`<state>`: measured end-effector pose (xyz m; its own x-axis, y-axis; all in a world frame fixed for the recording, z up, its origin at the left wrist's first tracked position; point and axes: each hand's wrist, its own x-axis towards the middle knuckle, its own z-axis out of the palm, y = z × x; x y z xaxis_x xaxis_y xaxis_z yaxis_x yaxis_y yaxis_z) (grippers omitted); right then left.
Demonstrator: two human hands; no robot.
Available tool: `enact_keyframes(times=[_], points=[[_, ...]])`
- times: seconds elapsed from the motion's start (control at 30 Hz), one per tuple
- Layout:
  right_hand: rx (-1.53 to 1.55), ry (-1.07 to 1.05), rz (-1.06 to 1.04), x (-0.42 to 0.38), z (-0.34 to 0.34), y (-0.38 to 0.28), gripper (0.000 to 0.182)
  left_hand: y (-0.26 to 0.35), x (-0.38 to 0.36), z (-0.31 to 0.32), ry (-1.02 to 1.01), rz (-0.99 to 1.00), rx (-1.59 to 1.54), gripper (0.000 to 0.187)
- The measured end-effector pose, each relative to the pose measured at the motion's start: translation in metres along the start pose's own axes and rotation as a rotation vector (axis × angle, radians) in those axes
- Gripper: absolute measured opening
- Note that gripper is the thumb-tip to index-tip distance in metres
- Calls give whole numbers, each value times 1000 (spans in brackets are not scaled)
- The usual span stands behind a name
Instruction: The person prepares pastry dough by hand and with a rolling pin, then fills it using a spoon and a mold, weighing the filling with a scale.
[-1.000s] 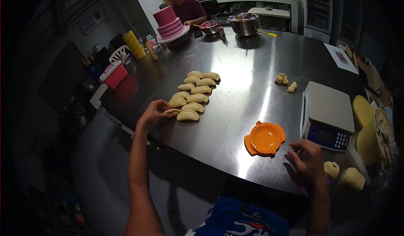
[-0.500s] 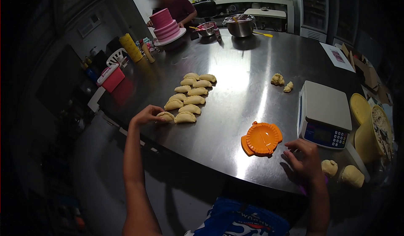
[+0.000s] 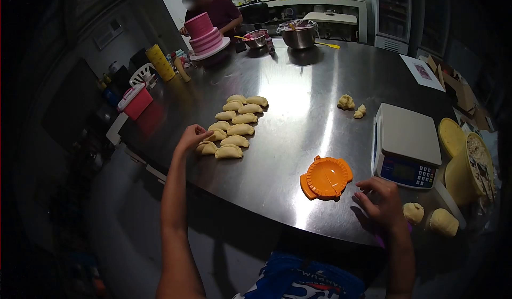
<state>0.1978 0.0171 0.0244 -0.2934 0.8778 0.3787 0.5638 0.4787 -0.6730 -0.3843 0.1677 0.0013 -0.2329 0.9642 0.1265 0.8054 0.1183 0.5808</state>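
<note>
Left hand (image 3: 191, 137): reaching out to the left over the round stainless-steel table (image 3: 298, 86); the fingertips are resting on the nearest folded pale-yellow half-moon pastry (image 3: 205, 147). The fingers are lying loosely on it, not clamped round it; a grasp cannot be confirmed.

Pastry rows (image 3: 237, 122): the finished folded pastries are lying in two close rows running from near left toward the far centre. Judging from the even spacing, the near-left piece is being set at the end of the row so the pieces are not sticking together.

Right hand (image 3: 381, 203): resting palm-down on the near right table edge, fingers spread and holding nothing. It is lying between the press and the dough balls, presumably so both are staying within reach.

Orange round plastic dumpling press (image 3: 325, 178): lying opened flat on the table, just left of the right hand, not touched.

Pale dough balls (image 3: 429, 217): two portions sitting at the near right edge, just right of the right hand.

White digital kitchen scale (image 3: 406, 145): standing beyond the right hand, platform bare.

Small dough scraps (image 3: 350, 105): lying apart, farther in from the scale.

Yellow tub (image 3: 469, 174): standing at the far right edge, contents unclear.

Other person (image 3: 205, 8): working at the far side behind a pink tiered cake (image 3: 204, 30); a steel mixing bowl (image 3: 298, 32) is standing to its right.
</note>
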Motion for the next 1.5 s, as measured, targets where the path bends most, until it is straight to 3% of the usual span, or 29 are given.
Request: enact_keyframes(times=[0.13, 0.33, 0.53, 0.6, 0.73, 0.8, 0.93, 1.0, 1.23, 1.3, 1.33, 1.4, 1.47, 1.5], points=[[8, -4, 12, 0, -1, -1, 19, 8, -7, 16, 46, 62, 102, 60], [1, -10, -18, 0, -1, 1, 19, 15, -12, 13, -38, -108, 20, 56], [3, -1, -24, -1, 0, 2, 19, 19, -13, 9, -82, 113, -49, 47], [10, -1, -25, -1, 0, 2, 19, 25, -15, 6, -237, 102, -186, 43], [11, -8, -27, -1, -1, 3, 19, 18, -12, -3, -311, 36, -187, 40], [2, -15, -23, -1, -1, 4, 19, 23, -12, -11, -454, -40, -243, 40], [0, -30, -30, -1, 0, 5, 19, 21, 8, -20, -594, -13, -226, 48], [3, -33, -18, -1, 0, 3, 19, 22, 18, -23, -661, -140, -58, 51], [9, -30, -20, -1, 0, 6, 18, 29, 21, -30, -597, -126, 202, 64], [5, -34, -15, -1, -1, 5, 18, 29, 4, -30, -382, -115, 189, 67], [-4, -38, -10, -1, -1, 4, 18, 14, 1, -27, -380, -112, 196, 67], [3, -31, -19, -2, -2, 6, 17, -12, -6, -24, -195, 107, 193, 61], [17, -13, -23, -1, -2, 6, 17, -1, -33, -28, -223, 15, 51, 59], [20, -26, -27, -1, -2, 5, 17, -7, -41, -25, -236, -56, -179, 58]])
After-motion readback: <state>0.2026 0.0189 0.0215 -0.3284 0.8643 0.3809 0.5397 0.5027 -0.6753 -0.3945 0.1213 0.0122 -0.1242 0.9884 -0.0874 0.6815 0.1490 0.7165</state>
